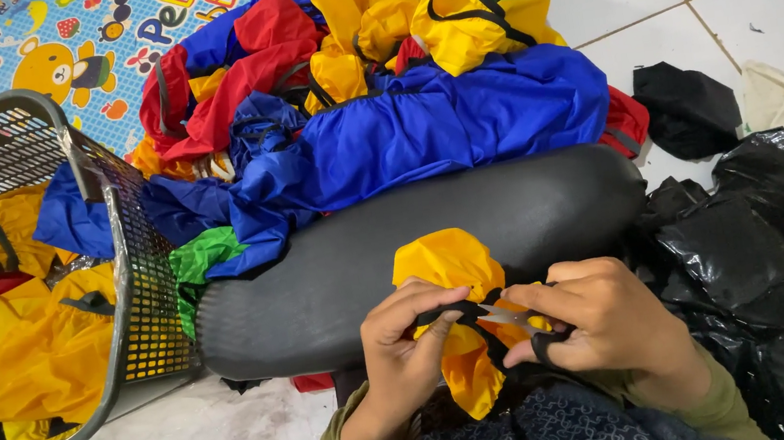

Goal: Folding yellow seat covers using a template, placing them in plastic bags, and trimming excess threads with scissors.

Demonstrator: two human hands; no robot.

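At twelve o'clock lies a fabric heap (376, 101). At six, the left hand (409, 349) pinches a yellow piece's (450, 273) black strap (450, 313); the right hand (607, 318) grips small scissors (516, 320). Blades sit near fingertips; a slip could nick skin or cloth.

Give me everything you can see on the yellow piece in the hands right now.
The yellow fabric piece is thin, shiny, nylon-like cloth, bunched and crumpled, with a black strap running across it. It sits at the edge of the black padded seat, its lower part hanging toward the lap. The left hand pinches the strap and cloth; the right hand works small scissors with blades at the strap.
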